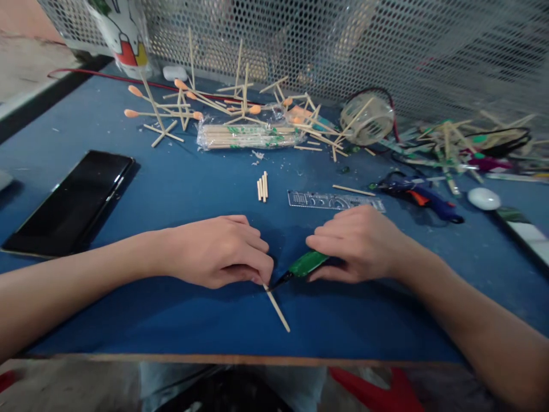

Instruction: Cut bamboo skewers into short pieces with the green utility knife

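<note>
Near the middle of the blue table, my left hand (223, 252) pinches the upper end of a thin wooden stick (278, 312), whose free end slants down toward the table's front edge. My right hand (355, 243) is closed around a green-handled tool (307, 263). The tool's dark, narrow tip touches or nearly touches the stick beside my left fingertips. Several short cut sticks (262, 187) lie side by side beyond my hands. A clear ruler (330, 200) is partly behind my right hand, with another stick (354, 190) just past it.
A black phone (71, 203) lies at left. Along the metal mesh are a packet of sticks (251, 137), stick structures with orange tips (163, 134) and a clear plastic cup (366, 118). A blue glue gun (424, 197) and a white mouse (484, 198) are at right.
</note>
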Tool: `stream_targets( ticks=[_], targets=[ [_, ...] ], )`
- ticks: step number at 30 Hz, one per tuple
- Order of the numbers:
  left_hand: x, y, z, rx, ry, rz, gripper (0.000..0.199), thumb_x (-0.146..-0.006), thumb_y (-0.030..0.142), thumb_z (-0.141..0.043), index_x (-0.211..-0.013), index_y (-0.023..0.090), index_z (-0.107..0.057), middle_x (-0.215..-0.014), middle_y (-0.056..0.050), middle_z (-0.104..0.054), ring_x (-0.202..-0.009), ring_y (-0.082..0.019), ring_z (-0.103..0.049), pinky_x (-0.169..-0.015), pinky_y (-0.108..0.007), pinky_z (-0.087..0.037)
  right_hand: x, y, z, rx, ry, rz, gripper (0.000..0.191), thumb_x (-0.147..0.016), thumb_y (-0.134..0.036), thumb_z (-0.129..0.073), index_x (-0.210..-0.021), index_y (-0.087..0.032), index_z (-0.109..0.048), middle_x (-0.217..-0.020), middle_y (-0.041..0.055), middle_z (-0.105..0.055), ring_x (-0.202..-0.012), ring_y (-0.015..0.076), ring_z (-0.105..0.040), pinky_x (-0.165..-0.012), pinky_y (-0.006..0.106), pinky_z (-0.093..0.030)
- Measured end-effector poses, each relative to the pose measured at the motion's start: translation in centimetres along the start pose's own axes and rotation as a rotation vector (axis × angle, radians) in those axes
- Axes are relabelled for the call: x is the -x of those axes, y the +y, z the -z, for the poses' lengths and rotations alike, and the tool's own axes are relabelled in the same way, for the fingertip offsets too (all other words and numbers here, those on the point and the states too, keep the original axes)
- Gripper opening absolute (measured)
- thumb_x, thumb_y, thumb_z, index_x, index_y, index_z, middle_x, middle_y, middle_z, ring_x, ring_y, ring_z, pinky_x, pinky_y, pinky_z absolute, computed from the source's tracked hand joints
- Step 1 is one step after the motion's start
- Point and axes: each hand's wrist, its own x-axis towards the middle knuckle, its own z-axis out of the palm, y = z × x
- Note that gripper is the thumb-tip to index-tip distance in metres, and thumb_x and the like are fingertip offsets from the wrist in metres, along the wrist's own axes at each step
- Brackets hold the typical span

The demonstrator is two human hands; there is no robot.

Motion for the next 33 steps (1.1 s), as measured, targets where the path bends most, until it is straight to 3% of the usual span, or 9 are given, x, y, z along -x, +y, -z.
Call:
stream_targets(
  ticks=[4, 15, 25, 33],
  targets=[
    [0.0, 0.1, 0.0, -0.021, -0.013, 0.011, 0.020, -0.105, 0.020, -0.048, -0.099, 0.026, -0.066, -0.089, 0.000, -0.067, -0.085, -0.016, -0.061, -0.083, -0.033, -0.035, -0.5, -0.2, -0.6, 0.079, 0.137, 0.044, 0.052, -0.103, -0.061, -0.040, -0.072, -0.021, -0.050, -0.056, -0.0061, -0.047, -0.049, 0.0111, -0.035, -0.053, 0.030, -0.022],
    [-0.3, 0.1, 0.0, -0.028, -0.033, 0.029, 0.022, -0.106, 0.020, -0.046, -0.100, 0.026, -0.067, -0.088, -0.001, -0.067, -0.085, -0.016, -0.059, -0.082, -0.034, -0.033, 0.0, -0.2, -0.1, 0.154, 0.137, 0.062, 0.052, -0.105, -0.058, -0.033, -0.073, -0.021, -0.049, -0.057, -0.0059, -0.045, -0.052, 0.0128, -0.033, -0.054, 0.030, -0.021],
    [-0.3, 0.0, -0.1, -0.043, -0.001, 0.013, 0.019, -0.105, 0.020, -0.050, -0.101, 0.026, -0.067, -0.089, 0.000, -0.069, -0.086, -0.015, -0.062, -0.081, -0.033, -0.035, -0.1, -0.2, 0.5, 0.182, 0.095, 0.082, 0.046, -0.105, -0.054, -0.041, -0.075, -0.021, -0.053, -0.059, -0.0053, -0.047, -0.053, 0.0124, -0.036, -0.055, 0.032, -0.022],
    [-0.3, 0.2, 0.0, -0.052, -0.023, 0.023, 0.021, -0.106, 0.022, -0.047, -0.100, 0.025, -0.067, -0.089, -0.001, -0.069, -0.086, -0.017, -0.061, -0.081, -0.034, -0.034, -0.3, -0.1, 0.1, 0.124, 0.099, 0.060, 0.054, -0.104, -0.060, -0.036, -0.070, -0.021, -0.052, -0.057, -0.0058, -0.047, -0.050, 0.0120, -0.034, -0.054, 0.031, -0.020]
  ],
)
